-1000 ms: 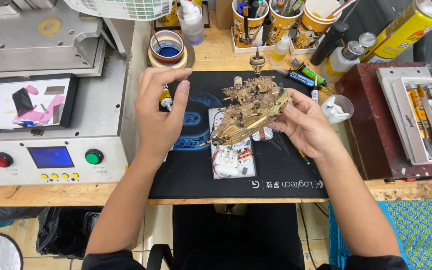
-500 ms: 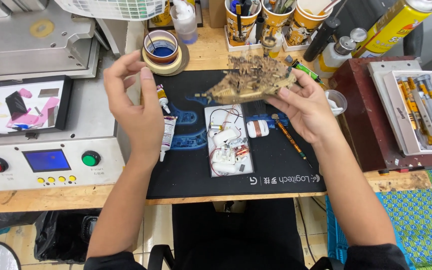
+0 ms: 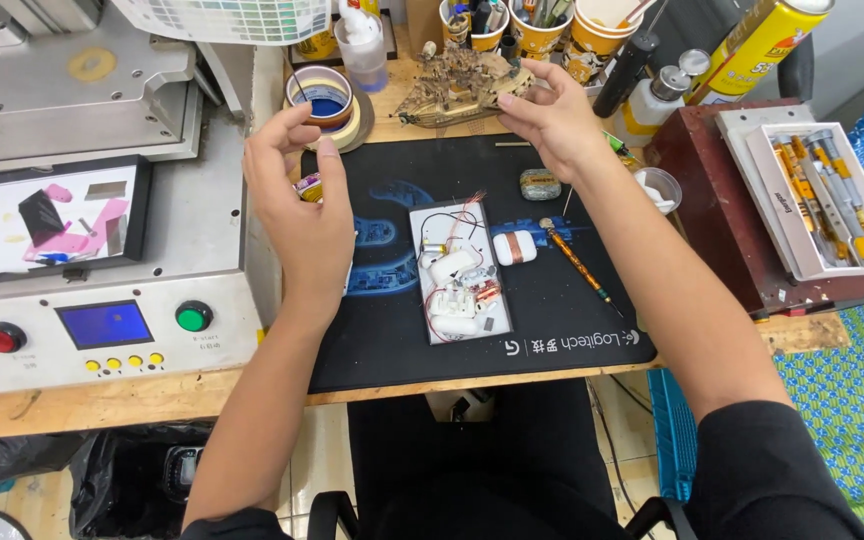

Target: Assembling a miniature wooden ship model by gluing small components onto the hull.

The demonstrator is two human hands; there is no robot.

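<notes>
Above the black mat (image 3: 392, 340), the right hand (image 3: 552, 120) touches a brass model ship (image 3: 462, 88) with spread fingertips at the mat's far edge. Well apart, the left hand (image 3: 297, 205) hovers half-curled, holding nothing, beside tape rolls (image 3: 324, 100).

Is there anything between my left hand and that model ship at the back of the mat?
Nothing visible blocks it. The left hand hovers open above the black mat, and the model ship lies beyond, at the right hand. The tape roll sits off to the side.
</notes>
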